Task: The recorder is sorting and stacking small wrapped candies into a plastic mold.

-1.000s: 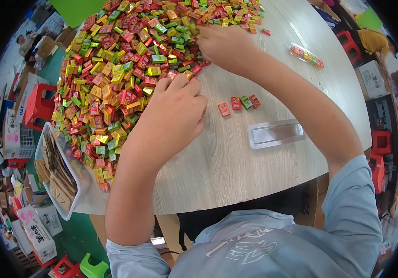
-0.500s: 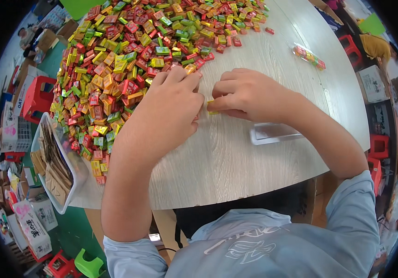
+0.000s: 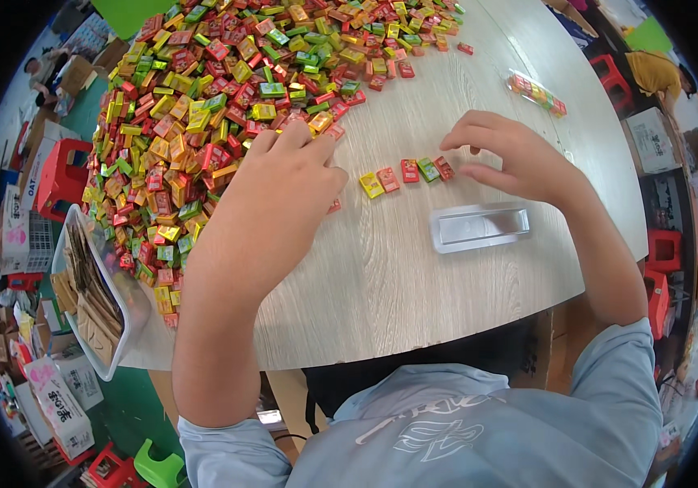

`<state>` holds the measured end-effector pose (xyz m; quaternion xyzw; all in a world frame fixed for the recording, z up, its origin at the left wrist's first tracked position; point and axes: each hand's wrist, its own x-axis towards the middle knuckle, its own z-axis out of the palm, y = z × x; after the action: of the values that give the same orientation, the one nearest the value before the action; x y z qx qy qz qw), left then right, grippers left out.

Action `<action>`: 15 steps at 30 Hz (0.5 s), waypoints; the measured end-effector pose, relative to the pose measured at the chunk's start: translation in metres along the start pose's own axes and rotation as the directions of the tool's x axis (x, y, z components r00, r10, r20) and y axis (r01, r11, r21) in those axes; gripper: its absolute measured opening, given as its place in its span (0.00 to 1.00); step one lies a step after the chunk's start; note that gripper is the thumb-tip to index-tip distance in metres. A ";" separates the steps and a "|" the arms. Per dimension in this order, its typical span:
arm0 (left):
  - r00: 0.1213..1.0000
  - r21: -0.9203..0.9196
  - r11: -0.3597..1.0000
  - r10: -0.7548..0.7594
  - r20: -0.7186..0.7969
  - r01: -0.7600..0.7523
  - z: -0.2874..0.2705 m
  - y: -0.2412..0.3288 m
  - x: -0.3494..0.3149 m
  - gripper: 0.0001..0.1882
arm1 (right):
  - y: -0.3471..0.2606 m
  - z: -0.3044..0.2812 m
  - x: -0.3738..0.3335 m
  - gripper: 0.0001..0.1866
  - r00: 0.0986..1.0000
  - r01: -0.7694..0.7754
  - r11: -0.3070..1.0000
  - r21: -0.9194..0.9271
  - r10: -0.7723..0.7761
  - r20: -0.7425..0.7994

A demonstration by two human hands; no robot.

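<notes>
Care matters here: my right hand (image 3: 505, 154), fingers loosely curled and empty, should nudge the row of small packets (image 3: 406, 172) straight while my left hand (image 3: 284, 191) (flat, holding nothing I can see) steadies the pile (image 3: 202, 106).

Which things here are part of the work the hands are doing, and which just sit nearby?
In hand:
- left hand resting at the edge of the big heap of small coloured packets
- right hand beside the short row of five small packets
- clear rectangular plastic tray

Lying about:
- filled clear packet strip
- bin of brown cardboard pieces
- red plastic stools
</notes>
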<state>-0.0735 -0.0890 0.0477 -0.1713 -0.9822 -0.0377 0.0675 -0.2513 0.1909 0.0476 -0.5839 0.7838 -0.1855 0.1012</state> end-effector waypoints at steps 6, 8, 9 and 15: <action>0.999 -0.036 0.999 -0.018 0.044 0.020 -0.001 0.004 0.004 0.09 | -0.004 0.017 0.002 0.21 0.998 -0.067 0.998 0.000 0.067 0.014; 0.998 -0.025 0.998 -0.055 0.024 0.056 -0.001 0.008 0.006 0.13 | -0.002 0.018 0.006 0.20 0.996 -0.059 0.998 0.012 0.058 0.068; 0.998 -0.022 0.998 -0.057 0.027 0.057 -0.001 0.009 0.007 0.13 | -0.002 0.019 0.008 0.20 0.996 -0.057 0.998 0.015 0.056 0.067; 0.999 0.070 0.996 -0.045 -0.026 0.046 0.008 0.013 0.017 0.17 | -0.001 0.022 0.011 0.17 0.995 -0.081 0.994 0.072 0.076 0.061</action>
<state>-0.0863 -0.0705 0.0430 -0.1459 -0.9856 -0.0068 0.0849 -0.2455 0.1764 0.0289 -0.5536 0.7954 -0.1934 0.1530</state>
